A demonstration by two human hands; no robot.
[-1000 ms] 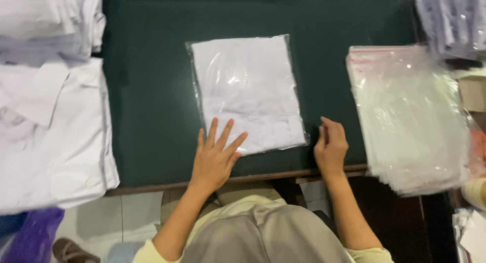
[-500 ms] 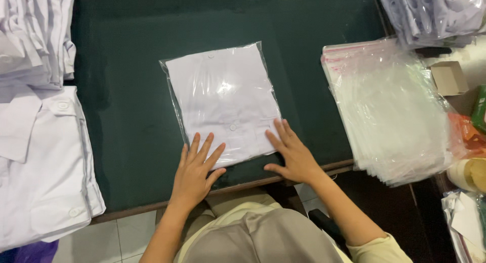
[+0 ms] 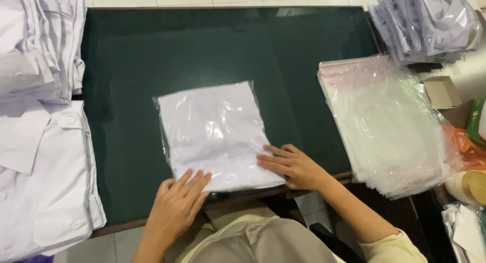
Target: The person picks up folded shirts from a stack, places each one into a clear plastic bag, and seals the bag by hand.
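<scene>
As both palms press flat — change: right hand [image 3: 292,166] slid inward onto clear-bagged folded white shirt [image 3: 217,134].
Left hand [image 3: 178,205]: fingers spread wide, holding nothing.
Meaning: bag being smoothed — dark green tabletop [image 3: 212,45].

Beyond the bagged white shirt [image 3: 217,134], toward the far edge of the dark green table [image 3: 212,45]: bare top, open for passing. Left of that shirt, hemmed by stacked white shirts [image 3: 40,141] overhanging the edge; right of it, past a narrow bare strip, blocked by a pile of clear plastic bags [image 3: 390,126]. Farther right, crowded with a small cardboard box [image 3: 441,91] and, seemingly, more packed shirts [image 3: 425,25].
</scene>
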